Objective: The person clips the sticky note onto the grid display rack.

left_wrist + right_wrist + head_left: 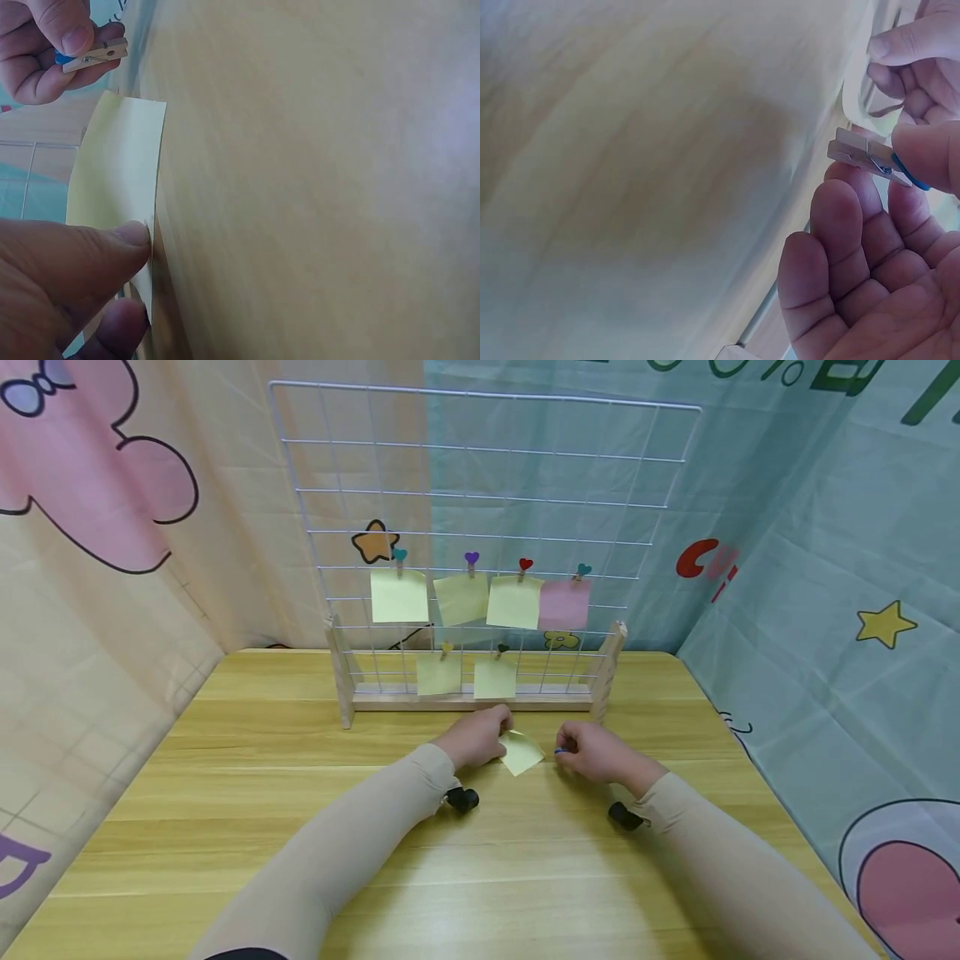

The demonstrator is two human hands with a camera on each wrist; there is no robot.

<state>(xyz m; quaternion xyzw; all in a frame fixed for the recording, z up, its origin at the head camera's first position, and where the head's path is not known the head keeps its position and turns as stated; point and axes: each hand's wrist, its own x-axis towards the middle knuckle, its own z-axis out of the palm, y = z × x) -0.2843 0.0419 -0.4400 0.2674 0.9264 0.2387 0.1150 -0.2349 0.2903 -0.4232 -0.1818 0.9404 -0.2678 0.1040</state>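
Observation:
My left hand (477,737) pinches a pale yellow sticky note (522,752) between thumb and fingers, low in front of the wire rack. In the left wrist view the note (124,161) bends slightly, its free end pointing toward the other hand. To the right, my right hand (596,752) holds a small wooden clothespin (870,157) with a blue piece at one end, pinched between thumb and fingers. The clothespin's jaws point toward the note. A gap separates note and clothespin in the head view.
A white wire grid (480,447) stands in a wooden base (472,702) at the table's back. Several yellow notes and a pink note (564,604) hang on it from clothespins with coloured tops. Patterned curtains (810,568) surround the wooden table (480,860).

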